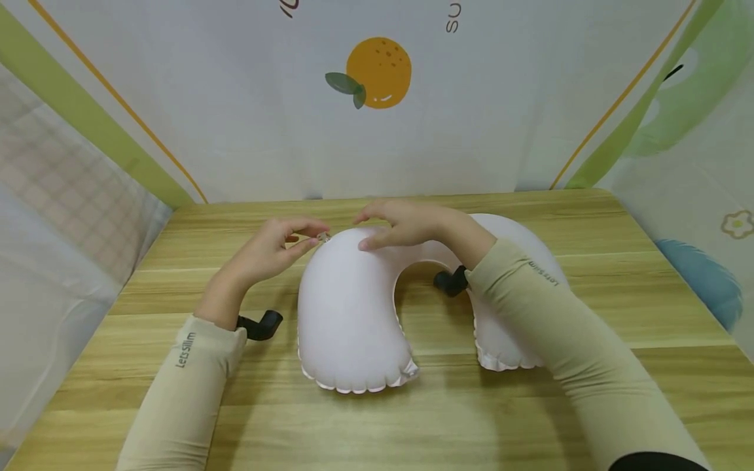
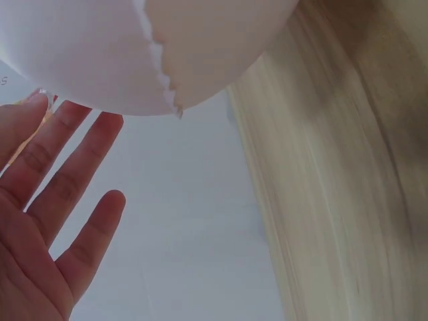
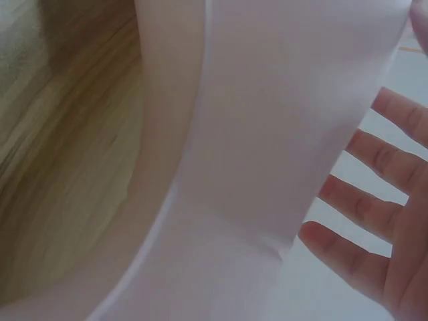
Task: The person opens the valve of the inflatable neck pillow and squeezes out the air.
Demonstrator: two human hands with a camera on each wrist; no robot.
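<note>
A pale pink inflatable neck pillow (image 1: 350,307) lies puffed up on the wooden table, its two ends toward me. At its far left edge, the thumb and index finger of my left hand (image 1: 268,248) pinch a small clear valve (image 1: 323,237). In the left wrist view the other fingers (image 2: 93,231) of that hand are spread and extended. My right hand (image 1: 406,224) is at the pillow's far side, thumb on its top surface. The right wrist view shows its fingers (image 3: 354,257) fairly straight and apart, along the pillow's edge.
The wood-grain table (image 1: 353,438) reaches back to a white cloth backdrop (image 1: 253,131) with a printed orange (image 1: 379,72). Cloth sides with printed patterns stand at left and right. A black wrist mount (image 1: 262,325) sticks out by each wrist.
</note>
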